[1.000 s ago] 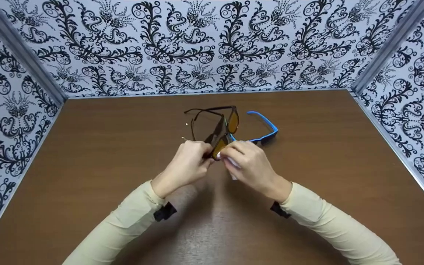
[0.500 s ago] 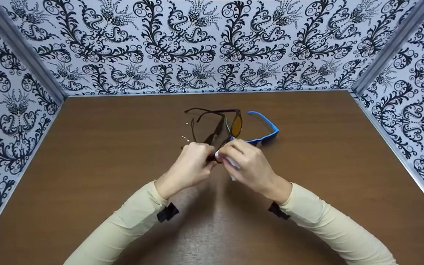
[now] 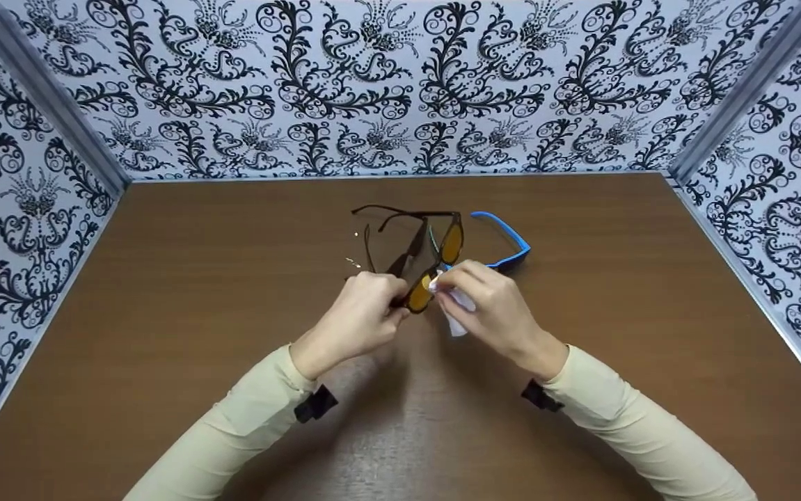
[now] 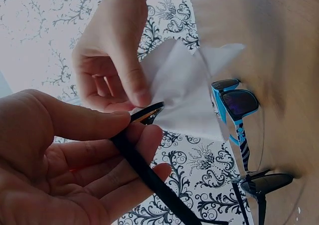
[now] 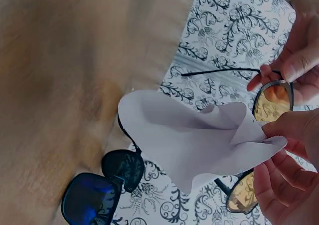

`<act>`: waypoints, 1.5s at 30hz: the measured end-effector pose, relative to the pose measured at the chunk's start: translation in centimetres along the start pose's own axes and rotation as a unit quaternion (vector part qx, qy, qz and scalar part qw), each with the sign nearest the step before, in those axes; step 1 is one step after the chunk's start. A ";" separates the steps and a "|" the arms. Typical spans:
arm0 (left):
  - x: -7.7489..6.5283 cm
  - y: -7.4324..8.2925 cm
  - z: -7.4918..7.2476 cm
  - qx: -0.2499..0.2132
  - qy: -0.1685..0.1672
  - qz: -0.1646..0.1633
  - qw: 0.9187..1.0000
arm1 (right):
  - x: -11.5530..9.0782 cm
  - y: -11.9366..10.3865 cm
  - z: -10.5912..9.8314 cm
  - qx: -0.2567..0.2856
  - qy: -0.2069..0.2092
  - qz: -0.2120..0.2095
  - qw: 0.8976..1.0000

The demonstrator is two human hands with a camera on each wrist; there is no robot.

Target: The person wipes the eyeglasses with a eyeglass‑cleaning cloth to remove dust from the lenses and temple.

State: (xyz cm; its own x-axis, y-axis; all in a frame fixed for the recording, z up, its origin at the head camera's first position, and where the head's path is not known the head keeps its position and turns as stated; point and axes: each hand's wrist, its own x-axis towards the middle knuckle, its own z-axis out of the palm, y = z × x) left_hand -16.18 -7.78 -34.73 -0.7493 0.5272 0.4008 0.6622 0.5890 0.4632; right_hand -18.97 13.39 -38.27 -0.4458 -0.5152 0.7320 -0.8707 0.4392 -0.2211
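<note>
My left hand [image 3: 358, 309] pinches one end of a pair of dark-framed glasses with yellow-orange lenses [image 3: 451, 243], between thumb and fingers. The glasses are held above the table, their temple arms pointing left and away in the head view. A white cleaning cloth [image 5: 184, 140] hangs from my right hand [image 3: 494, 306], pinched between its thumb and fingers. In the head view the bunched cloth is at the nearer lens [image 3: 419, 293]; whether it touches cannot be told. The left wrist view shows the cloth [image 4: 184, 90] spread behind the frame's edge.
Blue-and-black sunglasses [image 3: 515, 252] lie on the brown table [image 3: 233, 250] beyond my right hand. Another dark pair of sunglasses [image 3: 410, 247] lies behind the held glasses, partly hidden by my left hand. Patterned wall panels [image 3: 386, 90] enclose the table's back and sides.
My right hand has shifted slightly right with the cloth, uncovering more of the nearer lens. The held glasses have tilted a little to the right. My left hand keeps its grip.
</note>
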 end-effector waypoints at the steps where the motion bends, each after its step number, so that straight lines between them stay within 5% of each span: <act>1: 0.0 0.0 0.1 0.001 -0.001 0.002 1.000 | 0.1 0.0 -0.2 0.001 0.002 0.002 1.000; 14: -0.6 -0.3 0.1 0.009 -0.009 0.007 1.000 | 0.4 2.3 -2.3 0.042 0.045 0.040 0.997; 27: -0.7 0.4 0.5 0.011 -0.028 0.025 0.999 | 1.5 4.5 -3.0 0.063 0.087 0.146 0.984; 37: -0.6 0.4 0.7 0.010 -0.029 0.018 0.999 | 1.6 3.0 -2.5 0.080 0.063 0.115 0.988; 45: -0.6 0.2 0.9 0.009 -0.017 0.011 1.000 | 0.2 2.2 -0.8 0.067 0.043 0.052 0.995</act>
State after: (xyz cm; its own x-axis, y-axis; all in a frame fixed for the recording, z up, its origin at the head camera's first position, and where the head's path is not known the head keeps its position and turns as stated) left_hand -15.64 -7.41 -35.62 -0.7344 0.5605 0.3828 0.6784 0.5886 0.4397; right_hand -20.79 14.88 -38.13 -0.5204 -0.4054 0.7515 -0.8434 0.3814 -0.3783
